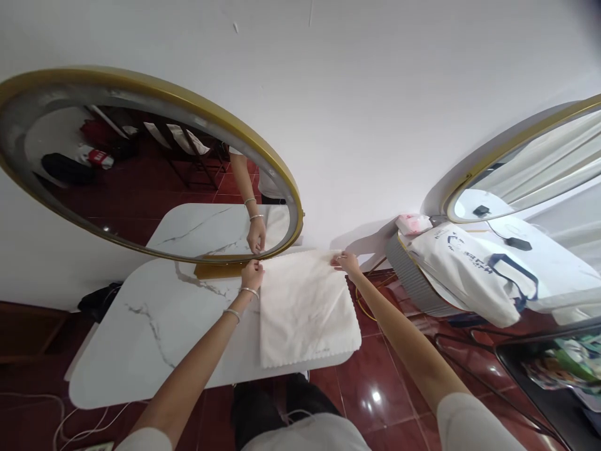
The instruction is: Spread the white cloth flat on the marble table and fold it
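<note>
Currently, a white scalloped-edge cloth [307, 313] is spread over the right end of a marble-patterned tabletop [122, 351], between its far edge and its near edge, with the tabletop's near right corner almost wholly covered. Light creases are seen across the fabric. The cloth's far left corner is pinched by the left hand [252, 274], its fingers drawn in tight; two bracelets [240, 303] are worn on that arm. The far right corner is gripped by the right hand [346, 262], thumb and fingers brought close together. Beside the left hand, a gold-framed oval mirror [141, 178] is propped on a gold base [218, 270] at the tabletop's far edge, and one forearm is reflected in it. Farther right, a white tote bag [462, 266] is draped over the left edge of a second table [563, 260], with a pink-and-white packet [413, 223] placed near that table's far left corner.
</note>
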Tool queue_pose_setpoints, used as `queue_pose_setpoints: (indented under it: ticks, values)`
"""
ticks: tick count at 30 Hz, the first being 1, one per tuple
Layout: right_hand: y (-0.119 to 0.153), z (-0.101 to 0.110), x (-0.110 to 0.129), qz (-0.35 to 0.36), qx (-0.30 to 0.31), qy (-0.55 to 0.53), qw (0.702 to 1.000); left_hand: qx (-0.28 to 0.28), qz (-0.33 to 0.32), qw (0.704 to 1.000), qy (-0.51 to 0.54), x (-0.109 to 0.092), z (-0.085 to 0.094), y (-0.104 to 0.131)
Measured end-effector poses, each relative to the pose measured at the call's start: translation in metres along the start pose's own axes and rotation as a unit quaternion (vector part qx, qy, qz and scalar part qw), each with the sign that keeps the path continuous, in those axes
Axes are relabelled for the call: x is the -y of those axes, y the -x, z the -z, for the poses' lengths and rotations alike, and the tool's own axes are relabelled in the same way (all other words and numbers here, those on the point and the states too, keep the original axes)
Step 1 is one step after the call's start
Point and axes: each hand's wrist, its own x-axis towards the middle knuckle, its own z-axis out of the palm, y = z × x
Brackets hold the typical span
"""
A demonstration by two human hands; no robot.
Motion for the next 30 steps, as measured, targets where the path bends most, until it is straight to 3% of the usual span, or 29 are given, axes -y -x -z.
queue_pose_setpoints:
  ticks: [2, 4, 6, 8, 10, 12, 14, 19, 22, 26, 30]
  values:
    - [0.006, -0.009, -0.007, 0.055, -0.015, 0.031, 0.998, -0.019, -0.033, 0.999, -0.014, 0.003, -0.010, 0.017]
    - [0.021, -0.022, -0.014, 0.122, -0.015, 0.068, 0.990, -0.018, -0.120, 0.991, -0.059, 0.007, -0.024, 0.036]
    - [0.035, -0.037, -0.021, 0.183, 0.003, 0.100, 0.978, 0.003, -0.231, 0.963, -0.140, 0.011, -0.039, 0.048]
    - [0.043, -0.051, -0.025, 0.239, 0.025, 0.155, 0.958, 0.008, -0.288, 0.932, -0.219, 0.013, -0.053, 0.047]
    - [0.040, -0.064, -0.029, 0.269, 0.024, 0.265, 0.926, -0.017, -0.261, 0.930, -0.260, 0.014, -0.063, 0.034]
    - [0.031, -0.075, -0.033, 0.265, 0.009, 0.381, 0.886, -0.038, -0.220, 0.934, -0.279, 0.014, -0.070, 0.015]
    - [0.017, -0.083, -0.036, 0.247, -0.010, 0.438, 0.865, -0.033, -0.195, 0.936, -0.290, 0.012, -0.074, -0.005]
    - [-0.017, -0.093, -0.023, 0.232, -0.044, 0.446, 0.864, 0.001, -0.177, 0.938, -0.299, 0.004, -0.086, -0.055]
    - [-0.035, -0.096, -0.005, 0.204, -0.038, 0.439, 0.874, 0.025, -0.181, 0.935, -0.303, -0.002, -0.092, -0.069]
    - [-0.043, -0.100, 0.006, 0.209, -0.032, 0.444, 0.871, 0.046, -0.215, 0.926, -0.308, -0.002, -0.088, -0.051]
    - [-0.010, -0.099, -0.014, 0.235, -0.035, 0.434, 0.869, 0.013, -0.236, 0.924, -0.301, 0.012, -0.076, -0.002]
